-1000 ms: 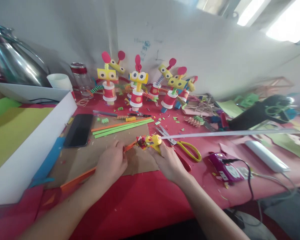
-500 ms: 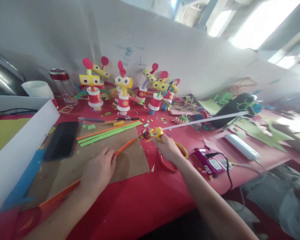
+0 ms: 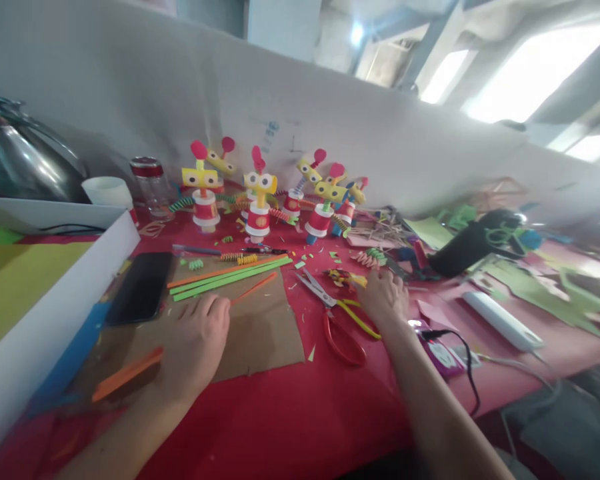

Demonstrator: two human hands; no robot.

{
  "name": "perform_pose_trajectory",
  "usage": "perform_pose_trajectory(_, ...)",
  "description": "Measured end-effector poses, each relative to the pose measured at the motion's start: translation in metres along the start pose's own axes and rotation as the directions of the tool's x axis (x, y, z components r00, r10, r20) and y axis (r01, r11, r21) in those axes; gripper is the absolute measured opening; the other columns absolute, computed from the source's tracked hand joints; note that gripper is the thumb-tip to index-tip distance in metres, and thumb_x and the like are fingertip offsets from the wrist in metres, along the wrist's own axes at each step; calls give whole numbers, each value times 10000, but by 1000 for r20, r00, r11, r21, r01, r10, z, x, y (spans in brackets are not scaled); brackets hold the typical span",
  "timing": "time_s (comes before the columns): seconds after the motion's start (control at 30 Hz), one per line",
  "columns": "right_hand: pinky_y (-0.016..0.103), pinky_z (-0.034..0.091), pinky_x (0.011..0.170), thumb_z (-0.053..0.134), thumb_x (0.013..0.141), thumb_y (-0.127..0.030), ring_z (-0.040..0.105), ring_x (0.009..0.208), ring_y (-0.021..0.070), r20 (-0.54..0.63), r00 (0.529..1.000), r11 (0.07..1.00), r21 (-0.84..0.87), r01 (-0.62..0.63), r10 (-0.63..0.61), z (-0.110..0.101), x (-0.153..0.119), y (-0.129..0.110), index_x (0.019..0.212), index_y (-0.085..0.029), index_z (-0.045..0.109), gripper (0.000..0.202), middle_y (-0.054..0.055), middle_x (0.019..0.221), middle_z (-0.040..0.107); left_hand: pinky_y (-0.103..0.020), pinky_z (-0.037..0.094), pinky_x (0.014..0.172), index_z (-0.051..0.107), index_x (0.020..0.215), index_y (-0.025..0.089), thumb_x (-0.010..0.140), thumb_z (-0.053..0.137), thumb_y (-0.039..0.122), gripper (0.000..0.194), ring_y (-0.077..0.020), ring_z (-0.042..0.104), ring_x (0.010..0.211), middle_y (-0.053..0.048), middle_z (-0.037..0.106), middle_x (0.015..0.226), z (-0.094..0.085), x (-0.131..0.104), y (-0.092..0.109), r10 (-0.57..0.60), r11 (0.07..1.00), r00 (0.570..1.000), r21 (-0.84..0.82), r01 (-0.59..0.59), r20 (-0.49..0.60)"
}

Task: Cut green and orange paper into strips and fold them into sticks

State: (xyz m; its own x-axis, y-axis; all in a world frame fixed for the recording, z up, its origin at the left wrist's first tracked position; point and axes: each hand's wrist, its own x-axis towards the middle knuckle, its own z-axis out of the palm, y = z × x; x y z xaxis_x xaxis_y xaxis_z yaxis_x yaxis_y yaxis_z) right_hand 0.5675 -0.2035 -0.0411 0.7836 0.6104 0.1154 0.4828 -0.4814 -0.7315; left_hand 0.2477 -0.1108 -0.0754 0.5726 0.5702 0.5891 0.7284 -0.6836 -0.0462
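Left hand (image 3: 197,340) lies flat, fingers loosely spread, pinning one orange paper strip (image 3: 253,288) to the cardboard sheet (image 3: 260,333) near the table's front edge. Right hand (image 3: 385,300) touches a small yellow tool (image 3: 347,278); its grip cannot be told. Two scissors (image 3: 337,320) lie just beside it.

1. The right hand (image 3: 384,299) was smeared by motion, so whether its fingers closed on the small yellow and red piece (image 3: 347,277) couldn't be told.
2. The orange paper strip (image 3: 128,374) ran under the left hand (image 3: 196,340); its middle stretch was covered, and its near end was blurred.
3. Both forearms were cut off by the bottom edge.
4. The metal kettle (image 3: 20,163) and the white box (image 3: 55,293) were cropped at the left edge.
5. The faint blue scribble (image 3: 271,128) on the wall was too small to read.
6. The green paper scraps (image 3: 540,287) far right dissolved into blur.
7. The purple device (image 3: 443,352) sat partly behind the right wrist.
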Motion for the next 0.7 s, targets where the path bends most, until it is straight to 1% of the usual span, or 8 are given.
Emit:
perform_pose_trajectory(0.07, 455, 437, 914, 675, 760, -302, 523, 1176, 341, 80, 991, 986, 142, 92, -104, 19, -28, -23, 836, -223, 621, 122, 153, 1108, 645, -336, 420, 669, 637, 901, 178, 942, 479, 209, 166, -224, 630, 748, -60, 699, 876, -5, 2, -3, -47, 997, 995, -64, 41, -92)
perform_pose_trajectory(0.13, 390, 501, 820, 727, 715, -352, 638, 945, 255, 233, 951, 943, 308, 127, -204, 47, -60, -49, 928, -239, 639, 257, 82, 971, 694, -308, 431, 653, 634, 915, 187, 937, 502, 224, 139, -203, 641, 741, -49, 714, 882, -11, 5, -5, -103, 983, 984, -164, 78, -145)
perform_pose_trajectory(0.17, 354, 518, 778, 730, 713, -389, 656, 879, 216, 330, 911, 909, 404, 102, -249, 62, -74, -60, 953, -242, 644, 295, 58, 948, 707, -293, 439, 650, 634, 910, 192, 934, 511, 231, 132, -194, 649, 745, -44, 720, 883, -14, 6, -4, -128, 970, 980, -224, 92, -152)
perform_pose_trajectory(0.23, 341, 509, 797, 757, 687, -428, 653, 881, 190, 562, 767, 692, 687, -222, -311, 89, -96, -79, 967, -215, 657, 365, 62, 984, 708, -264, 459, 655, 637, 895, 199, 928, 519, 231, 127, -175, 667, 755, -32, 731, 876, -19, 7, -3, -153, 931, 981, -351, 102, -122)
perform_pose_trajectory(0.3, 313, 493, 776, 792, 648, -429, 639, 785, 159, 601, 739, 567, 738, -366, -305, 107, -107, -89, 844, -193, 688, 323, 36, 855, 708, -244, 472, 644, 641, 869, 206, 919, 518, 219, 133, -157, 674, 720, -18, 735, 839, -21, 8, 0, -163, 888, 985, -443, 124, -51)
perform_pose_trajectory(0.47, 311, 488, 733, 821, 624, -382, 612, 671, 155, 590, 770, 559, 734, -386, -244, 112, -105, -86, 699, -223, 738, 194, -5, 685, 698, -239, 474, 608, 637, 813, 208, 903, 510, 214, 156, -148, 662, 650, -11, 725, 788, -17, 7, 6, -162, 838, 985, -520, 168, 57)
perform_pose_trajectory(0.57, 333, 504, 712, 830, 629, -371, 619, 645, 176, 589, 777, 568, 726, -388, -222, 107, -98, -80, 665, -235, 739, 167, 8, 665, 704, -241, 472, 607, 634, 826, 203, 910, 510, 211, 150, -150, 665, 677, -18, 725, 819, -15, 6, 5, -137, 848, 990, -512, 137, 38)
perform_pose_trajectory(0.7, 341, 515, 673, 839, 613, -379, 620, 609, 185, 541, 825, 545, 746, -383, -162, 101, -83, -74, 616, -213, 706, 213, 21, 622, 682, -254, 476, 622, 632, 856, 197, 930, 498, 213, 153, -156, 673, 711, -25, 723, 841, -15, 6, 3, -97, 884, 995, -461, 74, -26)
